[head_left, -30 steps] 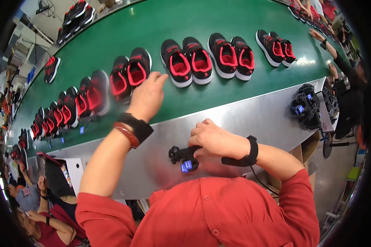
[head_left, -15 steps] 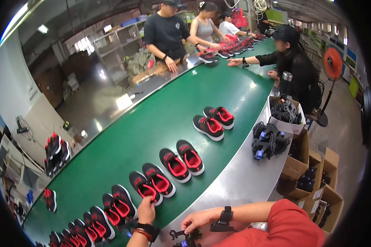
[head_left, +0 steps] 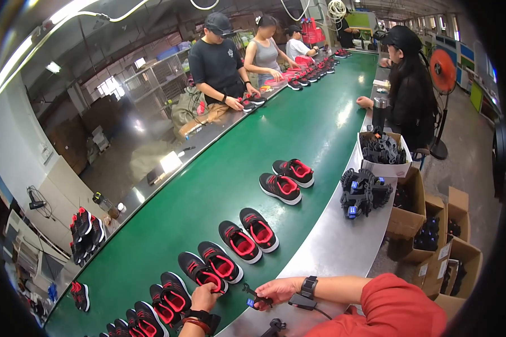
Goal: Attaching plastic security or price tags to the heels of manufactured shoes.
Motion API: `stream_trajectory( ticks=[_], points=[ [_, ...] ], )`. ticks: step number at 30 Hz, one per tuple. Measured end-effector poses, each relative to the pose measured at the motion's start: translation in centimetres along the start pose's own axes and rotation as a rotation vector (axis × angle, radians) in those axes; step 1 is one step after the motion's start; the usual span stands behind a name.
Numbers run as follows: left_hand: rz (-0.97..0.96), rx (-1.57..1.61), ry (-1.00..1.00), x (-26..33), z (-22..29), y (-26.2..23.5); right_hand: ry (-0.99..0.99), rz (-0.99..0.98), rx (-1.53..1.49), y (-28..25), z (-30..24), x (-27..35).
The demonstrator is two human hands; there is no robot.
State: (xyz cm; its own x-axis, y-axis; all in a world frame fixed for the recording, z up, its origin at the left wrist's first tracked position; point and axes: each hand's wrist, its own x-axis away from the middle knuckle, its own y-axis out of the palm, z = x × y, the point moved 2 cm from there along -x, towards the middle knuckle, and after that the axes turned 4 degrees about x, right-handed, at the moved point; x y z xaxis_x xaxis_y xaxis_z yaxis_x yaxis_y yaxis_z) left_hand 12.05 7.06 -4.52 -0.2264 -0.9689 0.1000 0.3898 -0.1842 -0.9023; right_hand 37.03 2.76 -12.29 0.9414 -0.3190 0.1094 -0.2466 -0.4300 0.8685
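Observation:
My left hand (head_left: 204,297) is closed on the heel of a black and red sneaker (head_left: 192,266), the left one of a pair standing on the green conveyor belt (head_left: 168,227). Its mate (head_left: 216,259) stands right beside it. In my right hand (head_left: 280,290) is a black plastic shoe hanger (head_left: 261,302) with a blue tag, gripped just above the metal edge and a little right of that pair. Another black hanger (head_left: 274,327) lies on the metal ledge below, partly cut off by the frame.
More sneaker pairs line the belt on both sides of my hands. On the metal ledge (head_left: 326,247) to the right are a hanger pile (head_left: 365,194) and a white box (head_left: 383,168). Cartons (head_left: 433,224) stand beyond it. Co-workers (head_left: 215,62) stand across the belt.
My right hand has lifted a hanger off the ledge and brought it toward the sneakers. My left hand stays at the heel. The co-worker at the right has drawn an arm back.

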Motion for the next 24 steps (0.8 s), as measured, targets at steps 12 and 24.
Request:
stream_trajectory(
  ticks=[12, 24],
  points=[
    [0.020, -0.072, -0.012, 1.0, 0.0, -0.2, -0.021, -0.087, -0.016, -1.1, 0.1, -0.6],
    [0.054, -0.059, -0.041, 1.7, -0.6, -0.5, 0.003, -0.068, -0.037, -0.3, -0.8, -0.3]
  ],
)
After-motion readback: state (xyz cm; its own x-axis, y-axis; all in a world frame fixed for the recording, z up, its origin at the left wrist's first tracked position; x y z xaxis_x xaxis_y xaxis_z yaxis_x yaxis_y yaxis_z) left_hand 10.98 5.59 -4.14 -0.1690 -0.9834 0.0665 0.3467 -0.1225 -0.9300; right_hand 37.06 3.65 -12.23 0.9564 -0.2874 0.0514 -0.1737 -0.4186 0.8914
